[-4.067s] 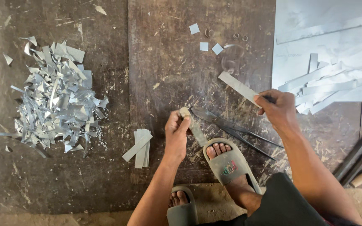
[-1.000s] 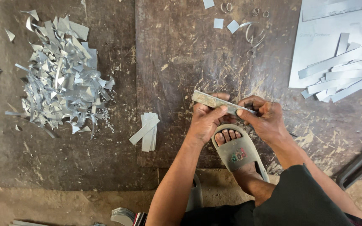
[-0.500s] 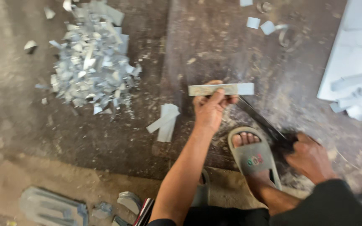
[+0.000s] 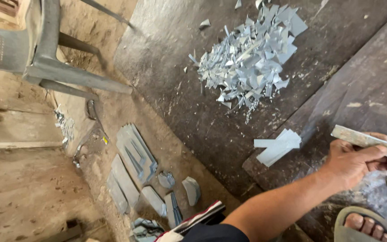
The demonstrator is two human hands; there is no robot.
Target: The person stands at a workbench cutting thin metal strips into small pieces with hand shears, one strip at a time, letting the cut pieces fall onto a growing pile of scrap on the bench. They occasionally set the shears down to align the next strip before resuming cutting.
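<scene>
Lying on dark boards [image 4: 229,112], scraps [image 4: 251,58]; left hand [image 4: 352,163] fingers seemingly clamp a metal strip [image 4: 368,141].

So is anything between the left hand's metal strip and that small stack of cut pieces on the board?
Nothing visible. The left hand holds the metal strip above bare dark board, and the small stack of cut pieces lies apart to its left.

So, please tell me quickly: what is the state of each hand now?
Left hand: closed, holding the flat metal strip.
Right hand: not in view.
</scene>
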